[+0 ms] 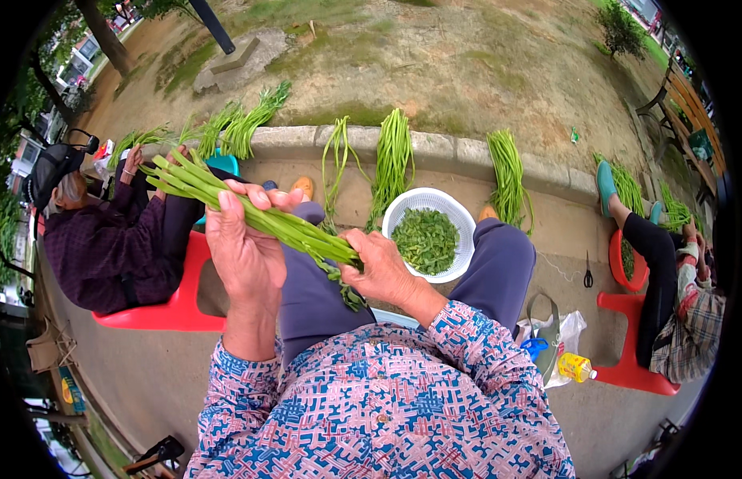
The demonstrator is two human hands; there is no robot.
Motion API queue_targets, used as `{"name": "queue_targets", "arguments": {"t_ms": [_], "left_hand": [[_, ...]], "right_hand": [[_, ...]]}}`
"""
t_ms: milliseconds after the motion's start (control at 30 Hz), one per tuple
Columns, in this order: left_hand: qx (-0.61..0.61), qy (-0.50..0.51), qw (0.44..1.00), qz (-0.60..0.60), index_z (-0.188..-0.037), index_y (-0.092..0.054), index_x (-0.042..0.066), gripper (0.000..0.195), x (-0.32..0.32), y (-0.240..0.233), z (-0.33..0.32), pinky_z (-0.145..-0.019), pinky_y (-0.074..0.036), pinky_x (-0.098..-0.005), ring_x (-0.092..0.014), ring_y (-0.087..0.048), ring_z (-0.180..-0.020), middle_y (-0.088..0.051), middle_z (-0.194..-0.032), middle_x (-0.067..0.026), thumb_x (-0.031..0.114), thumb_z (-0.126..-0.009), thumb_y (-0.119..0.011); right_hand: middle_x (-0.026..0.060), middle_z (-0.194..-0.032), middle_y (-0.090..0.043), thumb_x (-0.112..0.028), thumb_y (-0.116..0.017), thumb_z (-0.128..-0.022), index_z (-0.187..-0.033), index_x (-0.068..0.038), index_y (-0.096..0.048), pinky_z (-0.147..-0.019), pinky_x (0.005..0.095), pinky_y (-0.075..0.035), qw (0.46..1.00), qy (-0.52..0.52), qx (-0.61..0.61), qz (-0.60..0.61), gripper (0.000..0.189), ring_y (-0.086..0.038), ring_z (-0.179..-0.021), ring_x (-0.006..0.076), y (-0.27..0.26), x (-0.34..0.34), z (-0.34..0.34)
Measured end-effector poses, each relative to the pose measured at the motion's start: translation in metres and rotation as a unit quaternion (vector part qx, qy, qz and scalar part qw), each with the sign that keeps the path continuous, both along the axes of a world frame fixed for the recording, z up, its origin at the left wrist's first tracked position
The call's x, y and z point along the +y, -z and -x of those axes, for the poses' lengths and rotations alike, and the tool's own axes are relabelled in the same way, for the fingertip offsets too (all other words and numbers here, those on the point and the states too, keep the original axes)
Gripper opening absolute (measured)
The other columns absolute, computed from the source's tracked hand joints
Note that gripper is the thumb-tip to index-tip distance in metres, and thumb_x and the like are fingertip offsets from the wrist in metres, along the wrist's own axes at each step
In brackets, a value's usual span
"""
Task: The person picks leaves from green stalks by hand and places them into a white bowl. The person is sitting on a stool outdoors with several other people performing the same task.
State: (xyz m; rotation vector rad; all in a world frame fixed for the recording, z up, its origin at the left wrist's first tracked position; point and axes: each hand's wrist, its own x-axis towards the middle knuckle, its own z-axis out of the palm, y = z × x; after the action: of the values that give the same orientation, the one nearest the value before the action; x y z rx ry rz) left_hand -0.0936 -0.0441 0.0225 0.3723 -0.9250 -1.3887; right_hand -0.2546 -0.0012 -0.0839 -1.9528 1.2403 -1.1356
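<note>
A bundle of long green vegetable stems (275, 230) slants across in front of my body above my lap. My left hand (245, 239) supports it near the middle, the thumb on one side and the fingers on the other. At its lower right end, my right hand (386, 266) grips the stems, and some leaves (347, 293) dangle below. Between my knees, a white plastic colander (465, 254) holds a heap of cut green leaves (425, 240).
Bunches of stems (393, 158) lean over the stone curb (449, 146) ahead. On red stools sit a person at left (119, 239) and another at right (685, 335). Scissors (588, 272), a yellow-labelled bottle (574, 367) and a bag (548, 338) are on the ground to my right.
</note>
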Motion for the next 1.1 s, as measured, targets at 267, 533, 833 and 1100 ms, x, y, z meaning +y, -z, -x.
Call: {"name": "queue_targets", "arguments": {"t_ms": [267, 533, 833, 1100], "left_hand": [[0.042, 0.020, 0.999, 0.015, -0.099, -0.050, 0.007, 0.022, -0.055, -0.012, -0.024, -0.087, -0.051, -0.0504, -0.022, -0.056, -0.086, -0.053, -0.088, -0.0066, 0.026, -0.100, -0.039], [0.013, -0.084, 0.995, -0.059, -0.093, -0.048, 0.008, 0.018, -0.100, -0.001, -0.026, -0.071, -0.053, -0.0452, -0.019, -0.055, -0.072, -0.053, -0.080, -0.0049, 0.026, -0.097, -0.046], [-0.075, -0.125, 0.984, -0.103, -0.091, -0.046, 0.009, 0.017, -0.131, 0.046, -0.018, -0.064, -0.055, -0.0395, -0.017, -0.057, -0.068, -0.053, -0.077, -0.0038, 0.024, -0.096, -0.049], [-0.174, -0.128, 0.968, -0.129, -0.092, -0.046, 0.009, 0.015, -0.168, 0.087, 0.005, -0.058, -0.054, -0.0305, -0.014, -0.056, -0.064, -0.053, -0.075, -0.0035, 0.023, -0.095, -0.052]], "right_hand": [[0.0195, -0.072, -0.060, -0.012, -0.058, -0.072, -0.102, -0.006, -0.052, -0.068, 0.0471, -0.047, 0.993, 0.053, 0.005, -0.105, 0.031, -0.059, -0.074, 0.0402, 0.042, -0.013, 0.034], [0.0154, -0.111, -0.055, -0.037, -0.070, -0.073, -0.112, -0.005, -0.053, -0.089, 0.0481, -0.036, 0.911, -0.066, 0.341, -0.223, 0.053, -0.051, -0.110, 0.0316, 0.084, -0.013, 0.080], [0.0171, -0.102, -0.061, -0.028, -0.066, -0.077, -0.107, -0.003, -0.057, -0.082, 0.0460, -0.045, 0.912, -0.052, 0.334, -0.232, 0.040, -0.059, -0.099, 0.0337, 0.101, -0.037, 0.127], [0.0190, -0.094, -0.062, -0.022, -0.065, -0.075, -0.096, -0.002, -0.058, -0.078, 0.0459, -0.048, 0.898, -0.114, 0.334, -0.264, 0.030, -0.061, -0.090, 0.0357, 0.125, -0.048, 0.127]]}}
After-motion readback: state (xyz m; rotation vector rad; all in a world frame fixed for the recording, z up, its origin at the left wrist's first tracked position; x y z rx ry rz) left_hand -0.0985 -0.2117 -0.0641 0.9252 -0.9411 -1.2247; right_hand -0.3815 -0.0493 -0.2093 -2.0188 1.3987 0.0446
